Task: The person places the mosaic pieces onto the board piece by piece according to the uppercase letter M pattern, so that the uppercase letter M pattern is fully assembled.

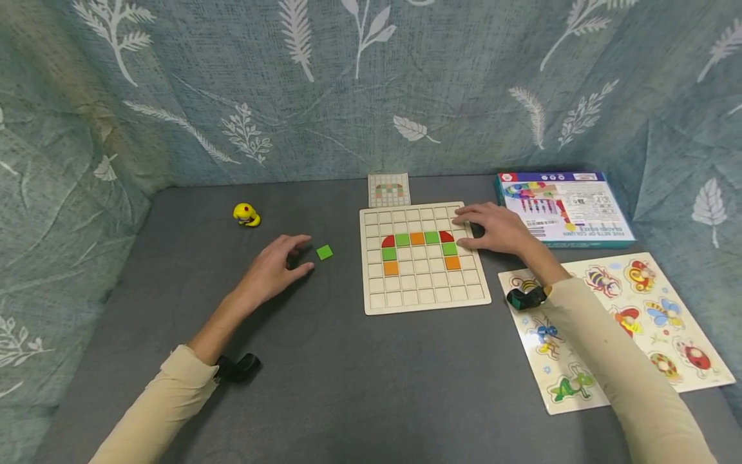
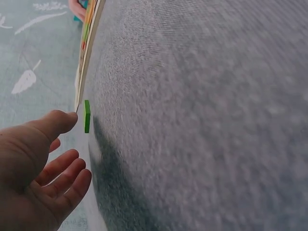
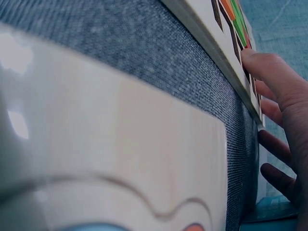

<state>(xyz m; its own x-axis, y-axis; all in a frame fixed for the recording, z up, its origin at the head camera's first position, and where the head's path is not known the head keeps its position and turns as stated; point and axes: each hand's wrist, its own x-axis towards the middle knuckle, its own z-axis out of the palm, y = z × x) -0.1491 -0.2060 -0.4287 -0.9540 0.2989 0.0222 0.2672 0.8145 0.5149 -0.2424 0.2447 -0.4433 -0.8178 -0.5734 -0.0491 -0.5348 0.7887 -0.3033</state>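
Observation:
A wooden grid board [image 1: 400, 290] lies mid-table, with red, green and orange tiles forming an arch in its cells. My right hand [image 1: 495, 229] is over the board's right edge, fingers spread, thumb beside the red corner tile [image 1: 446, 236]; no loose piece shows in its grasp. Left of the board, a loose green square tile [image 1: 324, 252] lies flat on the table. Just left of that tile is my left hand [image 1: 271, 270], thumb and fingers apart. In the left wrist view the green tile [image 2: 87, 116] stands clear of the thumb.
A small pattern card [image 1: 389, 190] touches the board's back edge. At the back right lies a boxed set [image 1: 570, 212]. An insect puzzle board [image 1: 614, 322] is under my right forearm. A yellow toy [image 1: 247, 214] sits at the back left, before the leaf-patterned curtain [image 1: 324, 122].

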